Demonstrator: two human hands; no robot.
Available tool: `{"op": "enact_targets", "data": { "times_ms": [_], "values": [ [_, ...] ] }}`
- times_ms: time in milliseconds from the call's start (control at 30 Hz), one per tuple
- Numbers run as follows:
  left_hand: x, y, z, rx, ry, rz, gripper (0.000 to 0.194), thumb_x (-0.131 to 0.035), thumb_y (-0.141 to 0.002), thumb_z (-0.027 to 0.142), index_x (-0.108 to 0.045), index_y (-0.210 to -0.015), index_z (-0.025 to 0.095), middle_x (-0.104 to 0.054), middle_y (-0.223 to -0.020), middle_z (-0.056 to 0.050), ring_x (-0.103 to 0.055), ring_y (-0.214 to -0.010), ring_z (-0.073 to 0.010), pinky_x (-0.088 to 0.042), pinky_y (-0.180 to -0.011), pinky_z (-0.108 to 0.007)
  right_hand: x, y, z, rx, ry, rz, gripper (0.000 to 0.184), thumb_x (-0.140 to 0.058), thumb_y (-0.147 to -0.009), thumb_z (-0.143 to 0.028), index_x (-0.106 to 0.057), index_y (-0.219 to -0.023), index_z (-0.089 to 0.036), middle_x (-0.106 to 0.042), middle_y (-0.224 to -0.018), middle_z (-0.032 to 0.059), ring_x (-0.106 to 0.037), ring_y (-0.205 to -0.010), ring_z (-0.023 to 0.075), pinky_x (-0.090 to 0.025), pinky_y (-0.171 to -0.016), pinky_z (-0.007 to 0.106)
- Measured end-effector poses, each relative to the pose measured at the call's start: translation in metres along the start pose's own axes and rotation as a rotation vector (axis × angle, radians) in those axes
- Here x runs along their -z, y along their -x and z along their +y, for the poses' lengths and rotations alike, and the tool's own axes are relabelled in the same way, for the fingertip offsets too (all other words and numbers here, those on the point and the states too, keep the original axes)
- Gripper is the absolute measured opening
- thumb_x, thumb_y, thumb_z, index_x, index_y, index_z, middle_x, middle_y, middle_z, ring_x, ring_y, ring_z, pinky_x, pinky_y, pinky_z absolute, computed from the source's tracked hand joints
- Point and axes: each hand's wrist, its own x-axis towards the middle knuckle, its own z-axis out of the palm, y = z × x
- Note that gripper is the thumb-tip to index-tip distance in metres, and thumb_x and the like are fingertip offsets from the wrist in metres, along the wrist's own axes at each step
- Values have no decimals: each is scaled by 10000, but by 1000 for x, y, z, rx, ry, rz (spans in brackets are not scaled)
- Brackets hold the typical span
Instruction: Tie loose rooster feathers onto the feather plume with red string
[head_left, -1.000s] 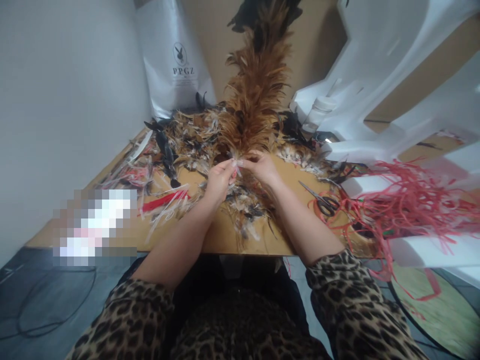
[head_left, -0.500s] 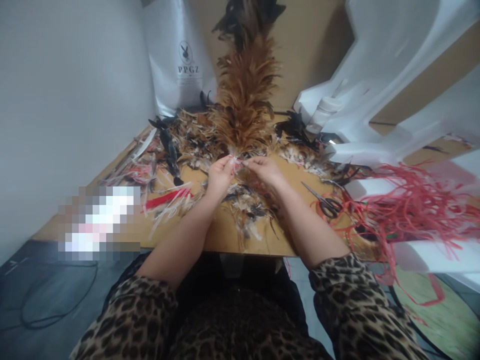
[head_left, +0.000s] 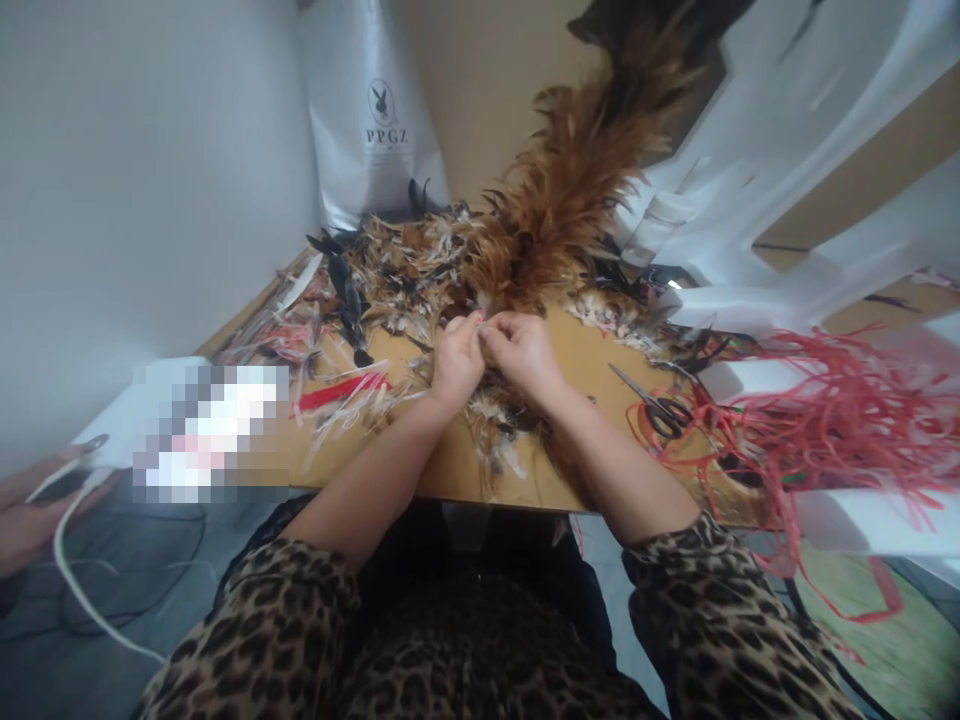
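A long brown feather duster rises from the wooden table, leaning to the upper right, its tip dark. My left hand and my right hand meet at its lower end, fingers pinched together there on the base of the feathers. Both hands are closed. Loose brown, white and black feathers lie piled around and under the hands. My sleeves carry a leopard print.
Scissors lie right of my hands beside a tangle of red strips. White foam pieces stand at the right. A white bag leans at the back. Another person's hand holds a white cable at the left.
The feather duster has swung from upright to a lean toward the upper right. My hands stayed joined at its base. Another person's hand with a white cable has come in at the left.
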Motion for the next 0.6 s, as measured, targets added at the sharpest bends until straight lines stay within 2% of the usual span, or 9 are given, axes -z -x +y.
{"op": "enact_targets", "data": {
  "times_ms": [100, 200, 300, 433, 500, 600],
  "values": [
    [-2, 2, 2, -51, -177, -77, 245, -483, -836, 150, -672, -991, 157, -571, -808, -80, -555, -812, -194, -426, -792, -288, 8, -3, -4, 1, 138, -28, 255, -488, -781, -283, -584, -582, -157, -514, -534, 4, -403, -527, 106, -286, -539, 243],
    [-4, 3, 1, -127, -359, -157, 322, -395, -858, 141, -614, -1093, 118, -564, -864, -109, -549, -856, -215, -429, -807, -323, 22, -12, -12, -29, 282, -129, 258, -491, -769, -264, -608, -580, -134, -524, -529, 9, -409, -525, 100, -280, -537, 240],
    [-6, 4, -1, -199, -465, -176, 296, -382, -857, 148, -601, -1054, 120, -556, -865, -114, -547, -847, -216, -438, -780, -329, 34, -26, -25, -69, 384, -244, 235, -508, -742, -238, -627, -583, -112, -505, -500, 6, -400, -516, 93, -276, -526, 235],
    [-7, 5, -1, -237, -412, -157, 183, -443, -863, 243, -594, -838, 144, -555, -823, -103, -559, -825, -213, -449, -758, -331, 37, -38, -47, -52, 444, -336, 155, -555, -700, -183, -653, -606, -109, -552, -532, 27, -454, -559, 110, -324, -557, 234],
    [-6, 5, 1, -221, -319, -141, 193, -460, -864, 289, -585, -824, 147, -582, -846, -106, -569, -853, -219, -452, -774, -333, 36, -38, -60, 2, 418, -397, 142, -565, -699, -156, -657, -602, -107, -569, -543, 37, -485, -590, 122, -353, -592, 239],
    [-2, 2, 3, -102, -128, -96, 220, -512, -843, 358, -597, -844, 154, -623, -855, -94, -572, -861, -215, -454, -737, -306, 43, -31, -74, 93, 167, -527, 181, -577, -745, -220, -665, -638, -103, -588, -569, 26, -511, -605, 113, -382, -610, 232]
  ]
}}
